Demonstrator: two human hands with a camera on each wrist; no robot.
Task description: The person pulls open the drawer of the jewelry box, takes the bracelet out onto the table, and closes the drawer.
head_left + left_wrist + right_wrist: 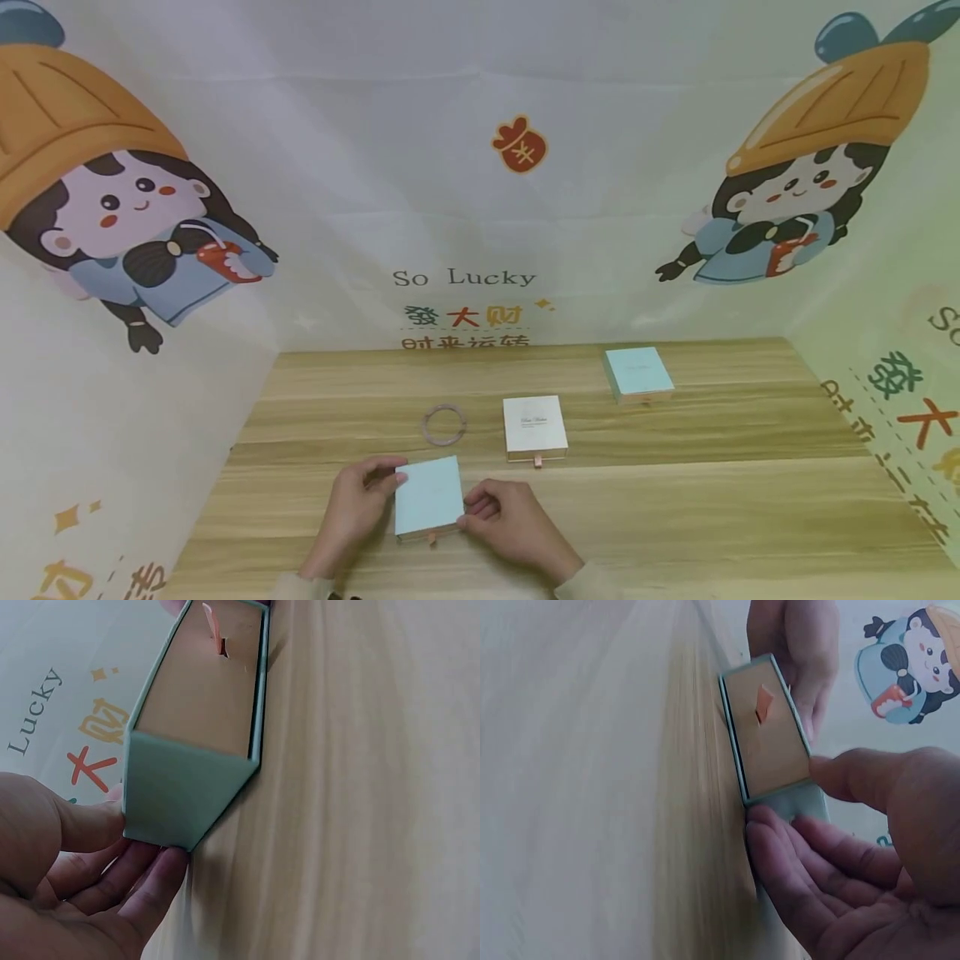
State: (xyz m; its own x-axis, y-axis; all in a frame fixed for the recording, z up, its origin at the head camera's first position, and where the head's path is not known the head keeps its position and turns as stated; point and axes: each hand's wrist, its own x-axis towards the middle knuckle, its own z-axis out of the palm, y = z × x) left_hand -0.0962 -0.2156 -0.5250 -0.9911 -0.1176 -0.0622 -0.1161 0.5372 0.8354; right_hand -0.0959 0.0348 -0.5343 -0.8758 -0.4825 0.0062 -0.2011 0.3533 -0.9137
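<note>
A light-blue drawer box [430,496] is at the front of the wooden table, its tan drawer front [204,682] facing the person. From that front sticks a small pink-orange ribbon tab [763,703]. My left hand [362,497] grips the box's left side, thumb at the top edge and fingers against the side wall. At the opposite end, my right hand [510,523] holds the front right corner between thumb and curled fingers. The drawer sits pushed in, flush with the sleeve. Just behind the box lies a thin pale purple bangle [426,427].
A white drawer box [535,425] with printed lettering and a pink tab stands right of the bangle. Farther back on the right is another light-blue box [640,372]. Printed cloth walls [360,167] with cartoon figures enclose the table [720,483] at the back and sides.
</note>
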